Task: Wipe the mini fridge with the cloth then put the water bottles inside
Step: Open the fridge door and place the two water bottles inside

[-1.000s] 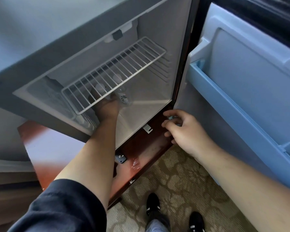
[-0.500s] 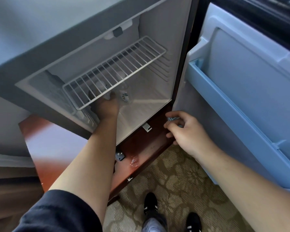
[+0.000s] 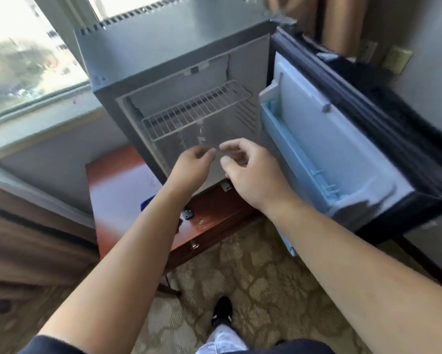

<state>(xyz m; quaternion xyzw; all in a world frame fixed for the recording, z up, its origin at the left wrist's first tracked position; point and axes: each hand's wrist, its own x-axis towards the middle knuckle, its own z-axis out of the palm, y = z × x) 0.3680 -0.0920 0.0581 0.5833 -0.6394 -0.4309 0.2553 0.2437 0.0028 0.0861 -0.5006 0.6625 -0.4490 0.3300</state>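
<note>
The grey mini fridge [image 3: 163, 52] stands open on a red-brown wooden table [image 3: 112, 190]. A clear water bottle [image 3: 201, 135] stands inside, below the white wire shelf [image 3: 197, 111]; it looks blurred. My left hand [image 3: 194, 162] hovers in front of the fridge opening with loosely curled fingers and nothing in it. My right hand [image 3: 248, 169] is beside it, also loosely curled and holding nothing. A corner of a blue cloth [image 3: 147, 201] shows on the table behind my left forearm.
The fridge door [image 3: 317, 139] hangs wide open to the right, with a light-blue door rack [image 3: 286, 149]. A small black object [image 3: 186, 214] lies on the table front. A window [image 3: 23, 60] is at left. My shoe [image 3: 222, 312] is on the patterned carpet.
My left hand has let go of the bottle and drawn out of the fridge. My right hand has lifted off the table edge. The view has pulled back.
</note>
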